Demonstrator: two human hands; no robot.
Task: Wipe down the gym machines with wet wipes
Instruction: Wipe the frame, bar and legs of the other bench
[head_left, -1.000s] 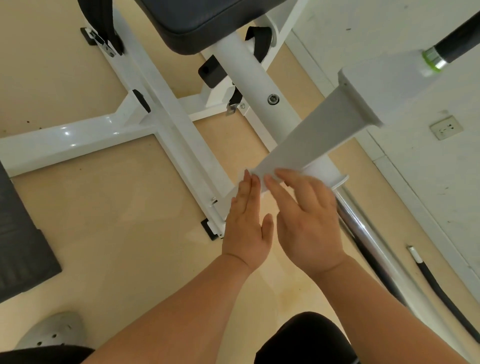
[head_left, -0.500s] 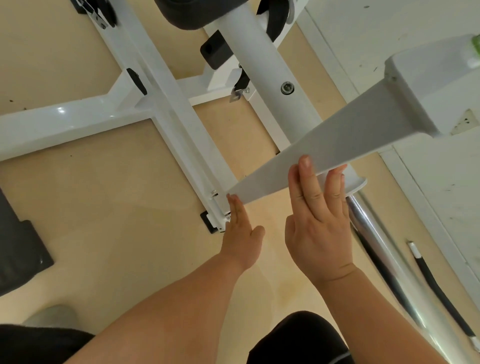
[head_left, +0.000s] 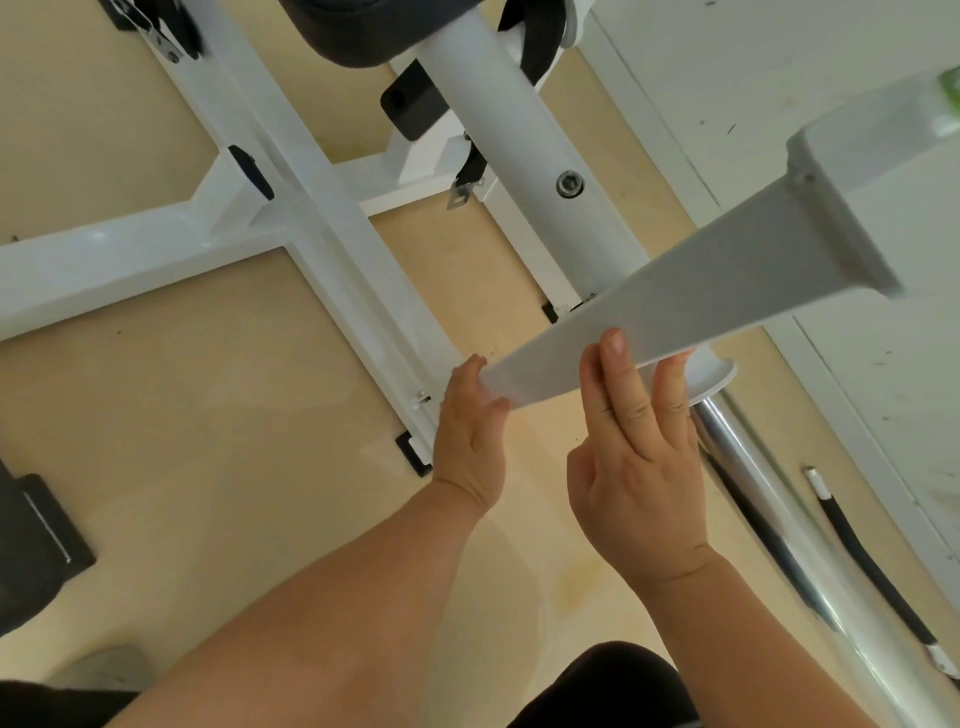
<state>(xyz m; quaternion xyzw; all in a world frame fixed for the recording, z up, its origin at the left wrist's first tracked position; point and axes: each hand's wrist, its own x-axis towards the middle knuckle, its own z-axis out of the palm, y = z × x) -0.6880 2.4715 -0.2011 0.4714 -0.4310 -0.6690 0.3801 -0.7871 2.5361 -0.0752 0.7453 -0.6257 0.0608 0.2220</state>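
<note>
A white gym machine fills the view: floor frame (head_left: 311, 208), thick upright post (head_left: 519, 156) and a tapering white lever arm (head_left: 701, 291) that runs from the upper right down to the centre. My left hand (head_left: 470, 441) holds the arm's narrow tip, fingers behind it and thumb in front. Just to the right, my right hand (head_left: 634, 478) presses straight fingers against the arm's lower face. No wet wipe shows; if one lies under a hand, it is hidden.
A black seat pad (head_left: 353, 31) sits at the top. Below the arm a chrome bar (head_left: 727, 441) slants down to the right, with a black cable (head_left: 857, 561) beside it near the white wall (head_left: 779, 78). A black mat (head_left: 31, 545) lies at the left edge.
Both hands lay flat together on the arm's lower end. The left hand has since slid to the tip and taken hold; the right hand's fingers moved up across the arm's face.
</note>
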